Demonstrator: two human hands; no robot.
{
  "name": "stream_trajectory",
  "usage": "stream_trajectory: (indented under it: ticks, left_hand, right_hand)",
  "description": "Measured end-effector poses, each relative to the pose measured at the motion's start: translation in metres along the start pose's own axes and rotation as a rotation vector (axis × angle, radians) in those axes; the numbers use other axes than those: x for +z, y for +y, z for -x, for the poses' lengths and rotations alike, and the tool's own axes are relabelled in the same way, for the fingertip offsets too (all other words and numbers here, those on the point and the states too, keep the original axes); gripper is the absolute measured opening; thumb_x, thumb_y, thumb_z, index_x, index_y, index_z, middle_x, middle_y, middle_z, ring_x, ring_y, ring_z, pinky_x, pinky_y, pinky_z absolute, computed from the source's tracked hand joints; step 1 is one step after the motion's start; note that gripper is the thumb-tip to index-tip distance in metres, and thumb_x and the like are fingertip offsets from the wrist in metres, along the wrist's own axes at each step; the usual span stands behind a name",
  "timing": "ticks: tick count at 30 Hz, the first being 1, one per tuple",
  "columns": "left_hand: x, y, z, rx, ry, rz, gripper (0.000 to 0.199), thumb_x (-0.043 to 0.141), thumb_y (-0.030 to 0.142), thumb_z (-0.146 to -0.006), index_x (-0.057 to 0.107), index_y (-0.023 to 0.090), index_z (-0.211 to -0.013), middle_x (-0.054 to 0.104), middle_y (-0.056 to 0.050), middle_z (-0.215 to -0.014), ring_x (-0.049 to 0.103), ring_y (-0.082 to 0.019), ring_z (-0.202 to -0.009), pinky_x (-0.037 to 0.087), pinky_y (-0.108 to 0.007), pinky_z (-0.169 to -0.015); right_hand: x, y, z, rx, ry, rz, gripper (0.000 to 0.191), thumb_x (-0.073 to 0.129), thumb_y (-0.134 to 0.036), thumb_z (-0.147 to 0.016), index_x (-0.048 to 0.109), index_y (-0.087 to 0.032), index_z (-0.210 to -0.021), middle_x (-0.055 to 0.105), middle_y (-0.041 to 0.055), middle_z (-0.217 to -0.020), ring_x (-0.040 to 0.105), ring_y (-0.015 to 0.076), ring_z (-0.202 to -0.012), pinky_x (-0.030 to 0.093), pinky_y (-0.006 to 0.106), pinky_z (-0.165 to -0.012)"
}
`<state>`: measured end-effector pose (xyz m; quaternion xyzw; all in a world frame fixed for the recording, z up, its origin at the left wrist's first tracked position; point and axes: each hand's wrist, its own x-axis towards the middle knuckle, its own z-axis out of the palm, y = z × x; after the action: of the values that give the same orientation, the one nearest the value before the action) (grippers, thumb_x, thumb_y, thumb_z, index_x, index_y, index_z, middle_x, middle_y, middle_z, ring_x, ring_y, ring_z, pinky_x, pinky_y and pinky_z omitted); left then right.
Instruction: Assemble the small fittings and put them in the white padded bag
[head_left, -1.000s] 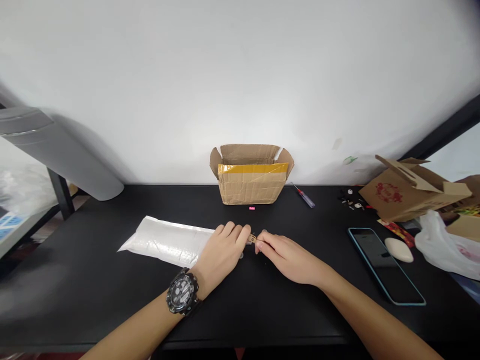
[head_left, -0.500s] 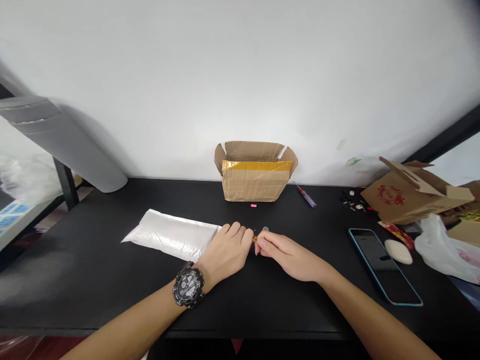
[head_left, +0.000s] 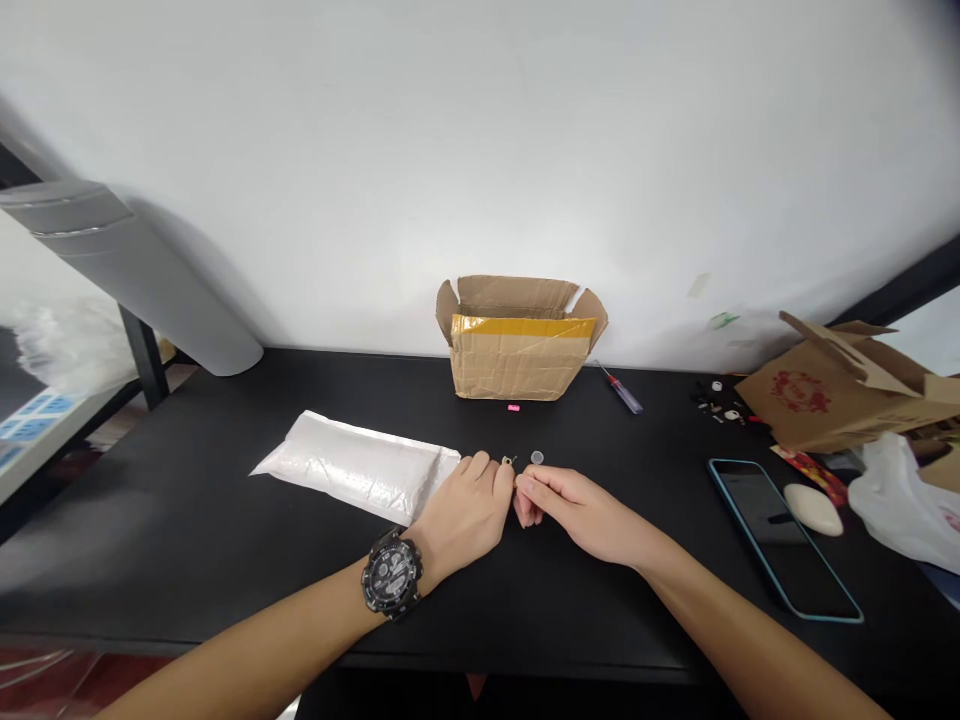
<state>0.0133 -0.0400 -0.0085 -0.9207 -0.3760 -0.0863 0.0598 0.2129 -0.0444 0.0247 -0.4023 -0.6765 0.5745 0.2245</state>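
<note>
With its fingers curled, my left hand (head_left: 471, 505), a black watch (head_left: 391, 573) on its wrist, is closed at the right end of a white padded mailer (head_left: 364, 465). My right hand (head_left: 566, 505) pinches against it, thumb on forefinger. What lies between the two hands is mostly hidden; only a sliver of brownish colour shows. A tiny pale ring-like piece (head_left: 508, 460) peeks out above my left knuckles. Just behind my right fingers lies a small clear round disc (head_left: 537, 457).
An open cardboard box (head_left: 521, 365) stands by the wall, a tiny pink piece (head_left: 513, 408) before it. Right of it lie a screwdriver (head_left: 625, 394), a phone (head_left: 784, 540), a white rounded object (head_left: 814, 509), a plastic bag (head_left: 900, 500) and another carton (head_left: 810, 400). A grey roll (head_left: 180, 290) leans left.
My view has shifted slightly. The small brownish thing between my hands is now more covered, the ring-like piece shows more clearly, and the clear disc is more exposed. Both hands stay close together.
</note>
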Motion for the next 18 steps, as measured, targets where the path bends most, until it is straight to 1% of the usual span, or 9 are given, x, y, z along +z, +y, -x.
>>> stream_trajectory:
  ticks: [3, 9, 18]
  left_hand:
    - [-0.003, 0.0015, -0.0006, -0.016, 0.011, 0.018, 0.016, 0.049, 0.006, -0.094, 0.05, 0.019, -0.085, 0.061, -0.008, -0.087, 0.055, -0.026, -0.081, 0.05, -0.039, -0.072]
    - [-0.0065, 0.0019, 0.0004, -0.027, 0.036, 0.018, 0.018, 0.05, 0.004, -0.092, 0.049, 0.019, -0.082, 0.059, -0.007, -0.083, 0.054, -0.026, -0.079, 0.048, -0.038, -0.07]
    - [-0.0044, 0.0023, 0.0032, -0.043, 0.021, 0.055, 0.02, 0.047, 0.002, -0.091, 0.049, 0.019, -0.081, 0.059, -0.007, -0.083, 0.054, -0.027, -0.08, 0.047, -0.039, -0.069]
  right_hand:
    - [0.0003, -0.0014, 0.0009, -0.023, 0.001, -0.014, 0.044, 0.038, -0.048, -0.109, 0.059, -0.021, -0.082, 0.065, 0.0027, -0.088, 0.06, 0.0178, -0.085, 0.048, 0.031, -0.083]
    - [0.0027, -0.0025, 0.0001, -0.068, 0.011, -0.005, 0.04, 0.039, -0.042, -0.11, 0.057, -0.021, -0.081, 0.063, 0.0012, -0.087, 0.058, 0.0164, -0.084, 0.046, 0.029, -0.082]
    - [0.0073, 0.0056, -0.0048, -0.074, 0.026, -0.023, 0.04, 0.039, -0.045, -0.11, 0.055, -0.021, -0.081, 0.061, 0.0005, -0.084, 0.056, 0.0161, -0.082, 0.045, 0.029, -0.08]
